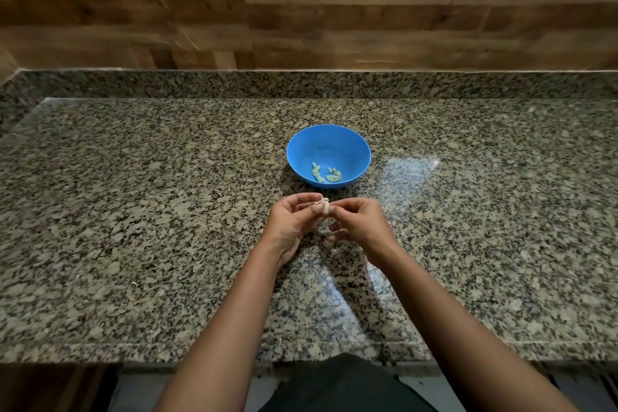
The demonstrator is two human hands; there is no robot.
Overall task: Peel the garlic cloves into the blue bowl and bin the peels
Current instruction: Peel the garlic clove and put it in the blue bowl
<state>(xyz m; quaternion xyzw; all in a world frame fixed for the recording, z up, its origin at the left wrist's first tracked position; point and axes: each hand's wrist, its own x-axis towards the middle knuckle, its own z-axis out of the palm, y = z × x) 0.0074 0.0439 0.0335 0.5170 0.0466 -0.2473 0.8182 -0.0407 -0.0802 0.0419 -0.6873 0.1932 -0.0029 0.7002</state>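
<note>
Centre of the frame, both hands meet just below the blue bowl (328, 144), and a garlic clove (325, 206) sits between them. The left hand (290, 223) pinches the clove at its fingertips, holding it up off the granite counter (133, 194); the right hand (359, 222) pinches at the clove's right side, seemingly working at the skin there, though whether a flap is already free is too small to tell. In the bowl, a small cluster of peeled cloves (326, 173) lies along the near wall. No bin shows anywhere in view.

To do this well, I'd say: keep the left grip firm but not crushing, catch the papery skin at the tip and draw it away along the clove. Keep loose peel in the hand, not dropped, since that speckled stone would likely hide scraps.
</note>
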